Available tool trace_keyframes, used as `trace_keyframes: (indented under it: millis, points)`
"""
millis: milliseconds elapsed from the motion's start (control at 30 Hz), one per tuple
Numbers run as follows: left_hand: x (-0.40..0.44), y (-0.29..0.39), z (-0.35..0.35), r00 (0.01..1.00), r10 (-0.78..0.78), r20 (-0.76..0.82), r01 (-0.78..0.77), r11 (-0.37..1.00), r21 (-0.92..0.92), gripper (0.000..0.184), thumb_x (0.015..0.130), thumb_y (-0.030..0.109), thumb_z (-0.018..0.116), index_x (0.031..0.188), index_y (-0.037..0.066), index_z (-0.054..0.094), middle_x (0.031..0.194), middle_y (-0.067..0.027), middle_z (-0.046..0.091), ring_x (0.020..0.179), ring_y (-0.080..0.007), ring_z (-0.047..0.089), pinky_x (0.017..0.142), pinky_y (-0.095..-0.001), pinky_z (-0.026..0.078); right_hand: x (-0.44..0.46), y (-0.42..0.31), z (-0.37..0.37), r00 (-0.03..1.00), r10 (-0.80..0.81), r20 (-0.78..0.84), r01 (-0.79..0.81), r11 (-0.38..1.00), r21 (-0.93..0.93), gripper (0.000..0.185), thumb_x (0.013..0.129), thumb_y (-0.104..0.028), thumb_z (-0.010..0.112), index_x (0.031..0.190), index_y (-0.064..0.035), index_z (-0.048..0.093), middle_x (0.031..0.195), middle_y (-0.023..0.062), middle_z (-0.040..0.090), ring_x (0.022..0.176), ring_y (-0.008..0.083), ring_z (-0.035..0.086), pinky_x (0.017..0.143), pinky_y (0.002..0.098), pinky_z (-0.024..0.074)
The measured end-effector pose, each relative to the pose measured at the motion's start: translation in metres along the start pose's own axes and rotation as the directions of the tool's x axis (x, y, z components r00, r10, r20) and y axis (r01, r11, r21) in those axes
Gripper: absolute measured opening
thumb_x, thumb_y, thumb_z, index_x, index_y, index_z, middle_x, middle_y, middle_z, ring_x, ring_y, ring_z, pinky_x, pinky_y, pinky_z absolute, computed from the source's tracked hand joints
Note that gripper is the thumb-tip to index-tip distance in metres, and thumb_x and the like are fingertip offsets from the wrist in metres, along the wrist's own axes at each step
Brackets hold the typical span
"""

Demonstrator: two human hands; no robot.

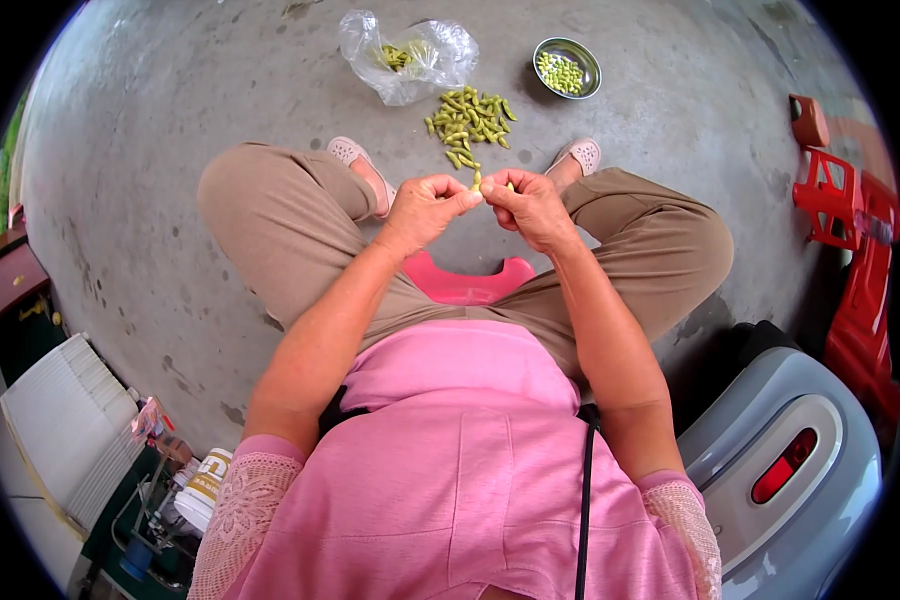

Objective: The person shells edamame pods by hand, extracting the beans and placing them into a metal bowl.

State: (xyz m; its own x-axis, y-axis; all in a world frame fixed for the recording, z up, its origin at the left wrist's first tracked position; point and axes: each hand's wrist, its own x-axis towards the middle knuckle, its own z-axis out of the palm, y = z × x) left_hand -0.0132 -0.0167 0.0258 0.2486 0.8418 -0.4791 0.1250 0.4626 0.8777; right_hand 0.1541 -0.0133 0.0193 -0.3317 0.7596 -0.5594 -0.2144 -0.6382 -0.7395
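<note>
Between my knees, my left hand (427, 212) and my right hand (532, 212) meet, both closed with fingertips pinched on a green soybean pod (477, 180). A bit of green also shows by the curled fingers of my right hand, perhaps another pod. Just beyond my hands a loose pile of soybean pods (473, 118) lies on the concrete floor. Behind it, a clear plastic bag (452, 50) lies open with more pods inside. To its right stands a round metal bowl (594, 82) with shelled green beans (560, 72) in it.
A pink plastic stool (460, 288) shows between my legs. Red plastic chairs (832, 200) stand at the right, and a grey-blue piece with a red light (785, 466) is close at lower right. A white tub (202, 490) and clutter sit at lower left.
</note>
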Motion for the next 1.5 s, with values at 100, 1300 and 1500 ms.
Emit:
trace_keyframes:
  millis: [100,1300,1500]
  points:
    - [-0.003,0.006,-0.003,0.999,-0.006,0.045,0.004,0.999,0.034,0.022,0.071,0.023,0.065,0.066,0.003,0.059,0.059,0.0035,0.052,0.054,-0.0025,0.042,0.048,-0.0178,0.034,-0.005,-0.006,0.0,0.998,0.052,0.038,-0.053,0.998,0.022,0.012,0.078,-0.015,0.058,0.076,-0.0042,0.055,0.057,-0.0036,0.045,0.044,0.0033,0.037,0.036,0.0177,0.0253]
    - [0.001,0.003,0.009,0.96,-0.208,0.186,0.231,0.967,-0.108,0.036,0.082,0.039,0.047,0.07,0.005,0.052,0.059,0.0002,0.049,0.043,-0.0025,0.038,0.037,-0.0137,0.027,-0.003,-0.004,0.008,0.993,0.091,-0.077,-0.084,0.993,0.088,0.017,0.077,-0.018,0.058,0.067,-0.0055,0.055,0.055,-0.0015,0.047,0.044,0.0045,0.038,0.036,0.0184,0.0276]
    - [0.0,0.005,0.005,0.943,-0.219,0.251,0.298,0.893,-0.339,0.035,0.082,0.037,0.047,0.068,0.005,0.052,0.057,-0.0013,0.049,0.042,-0.0039,0.04,0.035,-0.0151,0.029,-0.001,0.0,0.006,0.998,0.059,-0.027,-0.055,0.989,0.136,0.017,0.079,-0.017,0.055,0.069,-0.0042,0.056,0.055,-0.0013,0.048,0.043,0.0045,0.038,0.036,0.0185,0.0273]
